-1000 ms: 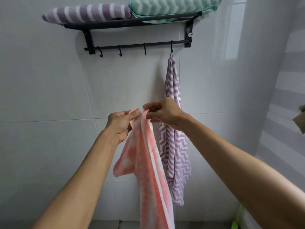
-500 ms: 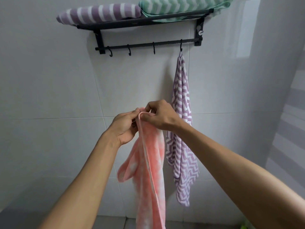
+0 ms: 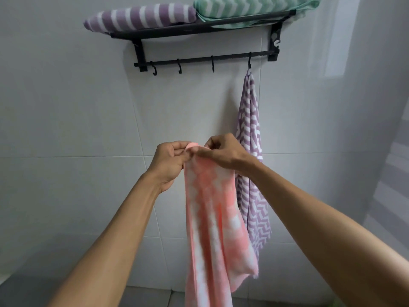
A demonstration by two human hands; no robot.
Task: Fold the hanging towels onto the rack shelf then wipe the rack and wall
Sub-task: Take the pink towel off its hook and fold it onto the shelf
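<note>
— At the centre of the view, what have the hands got?

— Both are pinched shut on the top edge of the pink-and-white patterned cloth towel point(image 3: 212, 218). The left hand point(image 3: 170, 160) holds a rolled corner between thumb and fingers; the right hand point(image 3: 223, 151) has its grip closed on the same edge just beside it, the two nearly touching.

— And the rest of that towel?

— It hangs straight down from the hands in loose folds, in front of the white tiled wall point(image 3: 77, 129), and runs out of the bottom of the view.

— What is behind it?

— A purple-and-white zigzag cloth towel point(image 3: 252, 134) hangs from the rightmost hook of the black metal wall rack point(image 3: 199, 33), just behind the right wrist. Whether the two towels touch lower down I cannot quite tell, since the pink one overlaps it.

— The other hooks?

— Three bare black hooks point(image 3: 179, 68) on the rail to the left.

— And the shelf above?

— Two folded towels lie on it side by side: a purple-and-white striped folded towel point(image 3: 141, 17) on the left and a mint-green-and-white zigzag folded towel point(image 3: 250, 6) on the right, their ends touching.
</note>
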